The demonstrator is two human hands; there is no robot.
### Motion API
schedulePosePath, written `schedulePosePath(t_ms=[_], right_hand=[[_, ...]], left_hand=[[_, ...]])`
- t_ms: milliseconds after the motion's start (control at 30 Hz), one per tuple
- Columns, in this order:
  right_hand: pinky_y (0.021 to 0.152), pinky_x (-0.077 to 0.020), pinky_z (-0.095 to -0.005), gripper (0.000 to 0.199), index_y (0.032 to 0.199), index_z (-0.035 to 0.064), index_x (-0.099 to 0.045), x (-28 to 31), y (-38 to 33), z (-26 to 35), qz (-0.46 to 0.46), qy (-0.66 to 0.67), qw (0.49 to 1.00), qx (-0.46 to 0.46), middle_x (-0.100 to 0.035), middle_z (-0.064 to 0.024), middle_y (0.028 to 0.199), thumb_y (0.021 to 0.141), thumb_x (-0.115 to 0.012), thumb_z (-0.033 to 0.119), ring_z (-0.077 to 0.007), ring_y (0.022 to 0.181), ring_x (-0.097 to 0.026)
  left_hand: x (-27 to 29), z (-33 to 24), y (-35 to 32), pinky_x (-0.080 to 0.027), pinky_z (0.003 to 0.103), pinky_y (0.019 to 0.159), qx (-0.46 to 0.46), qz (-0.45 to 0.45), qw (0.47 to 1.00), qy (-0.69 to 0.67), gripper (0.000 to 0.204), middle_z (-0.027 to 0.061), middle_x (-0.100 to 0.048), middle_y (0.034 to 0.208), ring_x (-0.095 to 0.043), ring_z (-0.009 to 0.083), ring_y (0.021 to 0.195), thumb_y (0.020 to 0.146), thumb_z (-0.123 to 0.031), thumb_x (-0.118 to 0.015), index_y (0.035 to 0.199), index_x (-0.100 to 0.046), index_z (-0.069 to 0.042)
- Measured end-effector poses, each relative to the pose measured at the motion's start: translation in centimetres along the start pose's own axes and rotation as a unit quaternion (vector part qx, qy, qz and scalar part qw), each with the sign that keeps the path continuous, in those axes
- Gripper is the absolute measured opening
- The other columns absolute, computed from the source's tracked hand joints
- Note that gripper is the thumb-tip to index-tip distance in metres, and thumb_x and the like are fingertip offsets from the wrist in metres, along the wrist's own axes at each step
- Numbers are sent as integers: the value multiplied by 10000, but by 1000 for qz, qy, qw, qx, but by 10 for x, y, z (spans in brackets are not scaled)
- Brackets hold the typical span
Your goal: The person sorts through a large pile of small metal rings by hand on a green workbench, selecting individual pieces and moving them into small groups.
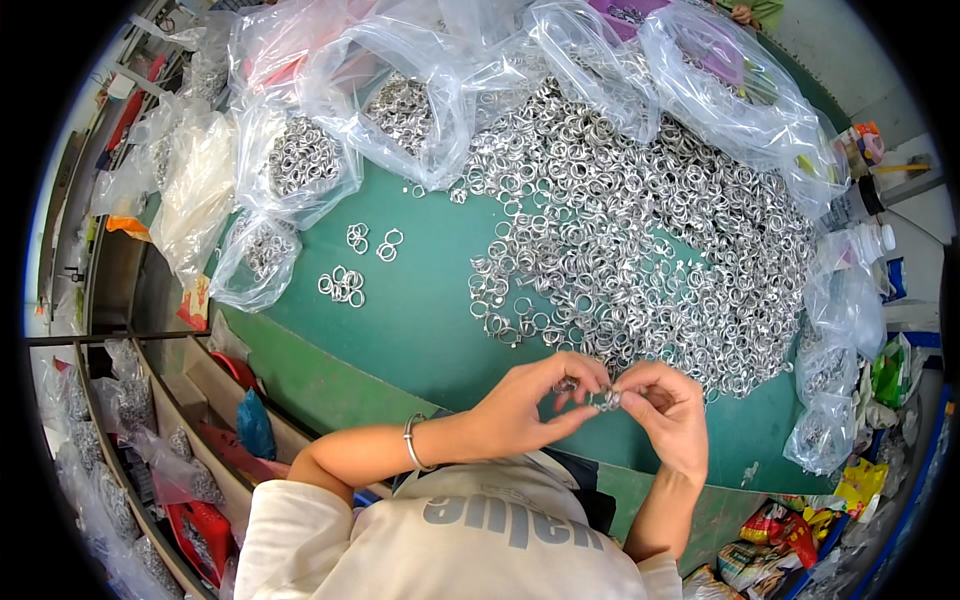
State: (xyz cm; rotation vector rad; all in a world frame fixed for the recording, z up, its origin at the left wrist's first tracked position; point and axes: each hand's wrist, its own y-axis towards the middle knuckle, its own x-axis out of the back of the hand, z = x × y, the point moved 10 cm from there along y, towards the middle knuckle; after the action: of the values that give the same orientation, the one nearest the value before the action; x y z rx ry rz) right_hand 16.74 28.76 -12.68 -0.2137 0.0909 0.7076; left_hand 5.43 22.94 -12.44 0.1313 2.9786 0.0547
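Observation:
Close in front of my body, both hands meet over the near edge of the green table. A few small silvery metal rings [604, 402] sit between my fingertips. My left hand [530, 402], with a metal bangle on its wrist, pinches them from the left, and more rings show against its curled fingers. Thumb and fingers of my right hand [668, 415] grip the same rings from the other side. Just beyond my hands spreads a large heap of loose metal rings [640, 250]. Small ring groups [343, 287] lie apart on the left of the table.
Clear plastic bags of rings [303, 160] line the far and left edges. A purple container [700, 50] stands behind the heap. Knotted bags [825, 430] hang along the right edge, near colourful packets [770, 540]. Compartments with bagged rings [130, 400] stand at my left.

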Motion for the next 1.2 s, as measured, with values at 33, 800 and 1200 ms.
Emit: schedulePosePath(t_ms=[33,800,1200], right_hand=[[716,-474,-251,96,942,-34,-641,2,0,4,17,-51,999,-5,-654,-64,889,846,-648,-36,-118,785,-592],[684,-463,-302,153,851,11,-710,-9,8,17,22,-226,969,95,-665,-89,778,732,-673,-77,-208,735,-592],[815,-453,-371,134,956,-22,-659,40,60,9,-204,-475,844,139,-634,-127,966,833,-634,23,-287,901,-575]], left_hand=[[-4,-4,-2,-448,247,727,3,11,1000,10,219,107,-560,1160,-502,100,849,860,64,-607,1052,-554,-28],[7,48,-8,-487,246,736,186,-42,977,-96,105,73,-630,1030,-588,99,887,888,-38,-643,985,-644,2],[51,1,30,-468,368,852,-96,-164,904,382,280,111,-571,1055,-565,295,1011,744,3,-728,993,-608,-42]])
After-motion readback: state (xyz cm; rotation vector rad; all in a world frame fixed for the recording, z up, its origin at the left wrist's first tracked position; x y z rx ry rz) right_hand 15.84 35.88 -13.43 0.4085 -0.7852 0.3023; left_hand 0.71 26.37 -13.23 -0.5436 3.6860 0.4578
